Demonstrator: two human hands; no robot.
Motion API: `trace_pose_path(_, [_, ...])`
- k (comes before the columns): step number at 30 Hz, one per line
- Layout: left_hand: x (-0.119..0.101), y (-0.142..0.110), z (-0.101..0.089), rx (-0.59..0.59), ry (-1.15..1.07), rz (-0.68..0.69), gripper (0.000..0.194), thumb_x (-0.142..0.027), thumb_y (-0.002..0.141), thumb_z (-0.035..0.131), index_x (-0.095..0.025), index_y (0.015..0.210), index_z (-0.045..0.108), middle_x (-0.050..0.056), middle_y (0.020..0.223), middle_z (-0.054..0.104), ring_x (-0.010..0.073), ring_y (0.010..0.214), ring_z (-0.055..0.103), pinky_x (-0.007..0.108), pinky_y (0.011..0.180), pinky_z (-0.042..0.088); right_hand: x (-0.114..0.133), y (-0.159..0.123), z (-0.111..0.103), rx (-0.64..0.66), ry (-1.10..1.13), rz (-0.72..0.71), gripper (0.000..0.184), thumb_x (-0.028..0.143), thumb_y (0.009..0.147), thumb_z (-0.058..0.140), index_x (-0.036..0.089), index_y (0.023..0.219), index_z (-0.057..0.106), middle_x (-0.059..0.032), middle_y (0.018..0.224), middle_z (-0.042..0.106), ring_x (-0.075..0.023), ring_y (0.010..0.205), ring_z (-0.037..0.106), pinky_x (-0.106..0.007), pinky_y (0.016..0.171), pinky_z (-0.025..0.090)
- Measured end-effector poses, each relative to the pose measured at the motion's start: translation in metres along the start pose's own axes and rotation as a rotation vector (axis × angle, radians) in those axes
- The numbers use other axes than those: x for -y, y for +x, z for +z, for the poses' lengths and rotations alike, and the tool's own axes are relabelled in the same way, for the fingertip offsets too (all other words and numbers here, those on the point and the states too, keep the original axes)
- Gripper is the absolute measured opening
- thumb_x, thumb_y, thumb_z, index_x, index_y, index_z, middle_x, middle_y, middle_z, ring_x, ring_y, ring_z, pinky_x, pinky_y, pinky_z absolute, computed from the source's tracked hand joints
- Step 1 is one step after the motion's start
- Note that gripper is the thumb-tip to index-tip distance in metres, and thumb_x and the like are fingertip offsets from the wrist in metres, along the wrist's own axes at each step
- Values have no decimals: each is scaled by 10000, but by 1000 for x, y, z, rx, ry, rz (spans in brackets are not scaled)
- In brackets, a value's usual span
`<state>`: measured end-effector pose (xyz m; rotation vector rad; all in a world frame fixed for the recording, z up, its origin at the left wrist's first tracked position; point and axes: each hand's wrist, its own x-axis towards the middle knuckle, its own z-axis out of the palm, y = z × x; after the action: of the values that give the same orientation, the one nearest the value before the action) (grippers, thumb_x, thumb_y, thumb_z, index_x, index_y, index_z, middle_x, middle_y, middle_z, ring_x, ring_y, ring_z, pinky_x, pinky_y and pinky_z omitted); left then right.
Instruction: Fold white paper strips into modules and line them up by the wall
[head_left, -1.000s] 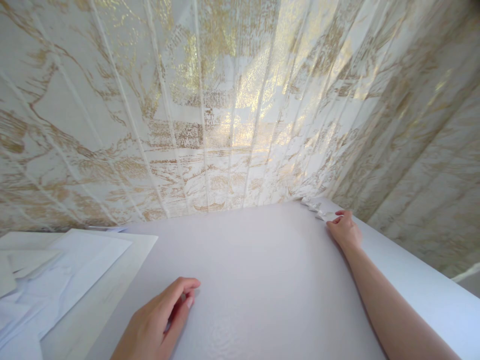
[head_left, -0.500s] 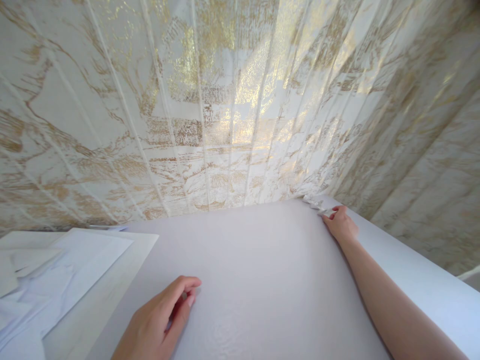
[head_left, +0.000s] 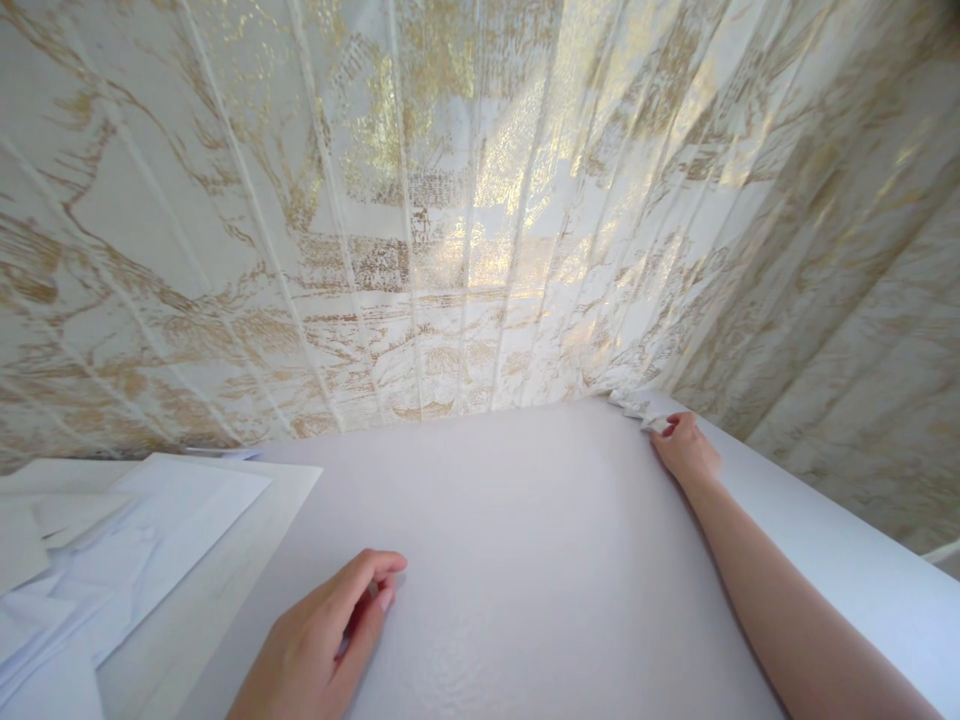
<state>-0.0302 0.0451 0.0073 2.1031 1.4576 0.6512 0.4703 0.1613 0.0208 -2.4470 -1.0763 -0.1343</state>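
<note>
Near the far right corner of the table (head_left: 525, 520), through the head camera, I saw the right hand (head_left: 686, 447) with bent fingers against the nearest crumpled paper scraps (head_left: 632, 406), beside the curtain (head_left: 450, 200); whether it gripped one I couldn't tell. The left hand (head_left: 322, 625) was half curled, empty, near the loose papers (head_left: 199, 500).

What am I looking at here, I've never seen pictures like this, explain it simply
No machine here: these are a person's bare hands, seen from a camera on that person's head, looking forward and down. The left hand is half curled over the pale table, nothing visible in it. The right hand is at small, crumpled-looking white pieces near the far right corner; I can't tell whether it holds one. Loose white sheets overlap at the left. A gold-patterned curtain hangs behind.
</note>
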Motion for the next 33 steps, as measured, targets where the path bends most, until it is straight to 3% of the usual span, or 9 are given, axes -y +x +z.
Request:
trace_pose_path(6, [-6, 0, -1, -9, 22, 24, 195, -409, 979, 385, -319, 1070, 532, -52, 933, 692, 132, 805, 687, 215, 716, 515, -2, -11, -14, -88, 68, -114, 289, 312, 974, 592, 178, 1229, 584, -86, 1229, 612, -223, 1016, 642, -422, 854, 553])
trace_pose_path(10, [-17, -3, -2, -17, 73, 79, 175, -333, 998, 340, -295, 1058, 499, -48, 851, 631, 133, 704, 634, 241, 662, 481, 19, -31, -16, -156, 165, -332, 265, 319, 977, 587, 182, 1204, 594, -76, 1188, 626, -208, 976, 650, -399, 829, 557])
trace_pose_path(13, [-28, -9, -4, -2, 116, 165, 183, -246, 991, 322, -273, 1053, 492, -11, 955, 603, 155, 819, 621, 287, 741, 484, 53, -73, -11, -124, 263, -612, 253, 330, 976, 567, 146, 1150, 585, -50, 1002, 656, -175, 808, 653, -353, 731, 551])
trace_pose_path(17, [-28, -23, -17, -22, 205, 196, 243, -164, 944, 363, -271, 1113, 501, 31, 1124, 576, 190, 1006, 591, 344, 869, 485, 95, -166, -18, 74, 398, -1112, 175, 230, 960, 422, 182, 1054, 562, -53, 870, 667, -156, 706, 641, -263, 655, 516])
trace_pose_path(22, [24, -52, -84, -160, 467, 8, 328, -340, 924, 402, -254, 1215, 527, 74, 1285, 556, 254, 1199, 532, 422, 1045, 410, 108, -263, -49, 283, 506, -1415, 195, 103, 937, 382, 219, 1071, 465, -47, 889, 644, -168, 752, 626, -257, 656, 505])
trace_pose_path(25, [72, -68, -147, -226, 624, -291, 462, -410, 916, 344, -162, 1276, 491, 99, 1358, 528, 258, 1309, 459, 391, 1150, 274, 106, -283, -53, 402, 529, -1420, 229, 64, 910, 363, 226, 1053, 438, -47, 884, 623, -191, 740, 605, -294, 652, 497])
trace_pose_path(28, [112, -81, -193, -286, 644, -550, 590, -390, 899, 319, 19, 1302, 454, 238, 1356, 522, 365, 1266, 512, 477, 1077, 353, 106, -283, -47, 420, 545, -1344, 260, 50, 874, 383, 229, 1055, 436, -51, 918, 618, -200, 770, 605, -307, 673, 497])
trace_pose_path(30, [130, -89, -203, -284, 626, -673, 726, -506, 856, 398, 64, 1302, 459, 274, 1317, 558, 418, 1239, 539, 510, 1042, 377, 108, -280, -42, 416, 554, -1282, 290, 34, 845, 399, 230, 1055, 437, -49, 938, 614, -192, 767, 604, -298, 675, 494])
trace_pose_path(33, [146, -101, -196, -307, 596, -692, 801, -585, 844, 402, 50, 1326, 467, 268, 1341, 562, 405, 1252, 538, 487, 1047, 375, 109, -276, -39, 409, 556, -1252, 343, 7, 813, 407, 231, 1070, 438, -39, 952, 609, -173, 736, 597, -285, 677, 492])
